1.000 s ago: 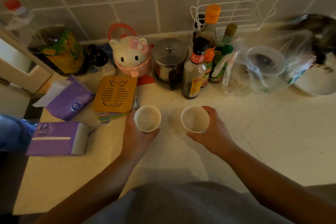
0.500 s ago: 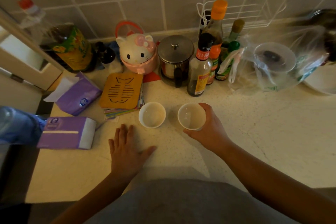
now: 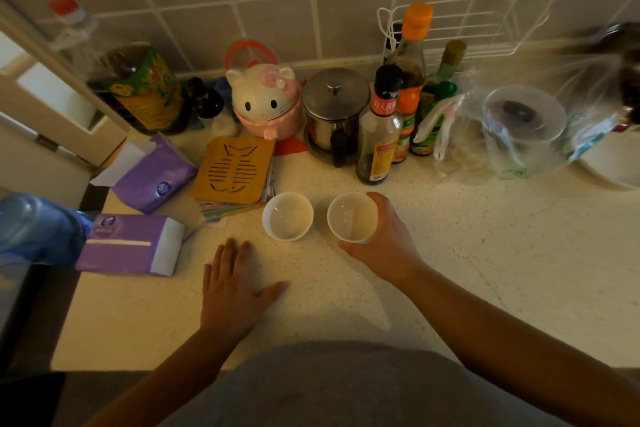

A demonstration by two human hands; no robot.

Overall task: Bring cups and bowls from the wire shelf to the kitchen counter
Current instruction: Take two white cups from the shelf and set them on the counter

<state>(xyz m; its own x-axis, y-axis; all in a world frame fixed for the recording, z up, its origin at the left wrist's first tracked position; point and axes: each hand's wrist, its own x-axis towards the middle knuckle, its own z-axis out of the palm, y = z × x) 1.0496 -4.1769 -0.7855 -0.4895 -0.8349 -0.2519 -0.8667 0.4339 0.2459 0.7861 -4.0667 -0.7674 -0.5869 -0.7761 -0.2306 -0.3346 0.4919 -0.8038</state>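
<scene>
Head-worn view, steeply down onto counter (image 3: pixel 485 270)

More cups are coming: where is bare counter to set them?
Wide bare counter right of the right hand and its cup, in front of the bagged container. Crowded: bottles along the wall, tissue packs at left.

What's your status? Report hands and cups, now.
Left hand empty, flat on counter. Right hand gripping right cup. Left cup set down. Nothing blocking.
</scene>
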